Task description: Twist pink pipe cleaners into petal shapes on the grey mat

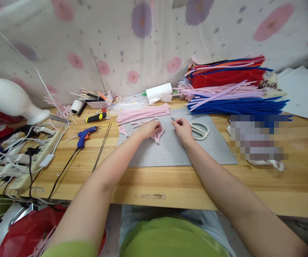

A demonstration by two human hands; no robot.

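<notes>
My left hand (150, 130) is closed over a looped pink pipe-cleaner piece (158, 135), pinching it just above the grey cutting mat (167, 155). A short gap to the right, my right hand (182, 130) has its fingers pressed together. A dark pointed tip (173, 119) shows at those fingertips; whether it belongs to the scissors or to something else is hidden. The scissors (207, 132) have pale green handles and rest on the mat directly beside my right hand. Another small pink looped piece (123, 131) lies at the mat's left edge.
Pink pipe cleaners (143, 113) lie behind my hands; blue (237, 106) and red bundles (229, 77) are stacked back right. At left are a blue glue gun (84, 136), a yellow-black cutter (95, 117), a power strip (43, 150) with tangled cords and a white foam head (14, 98).
</notes>
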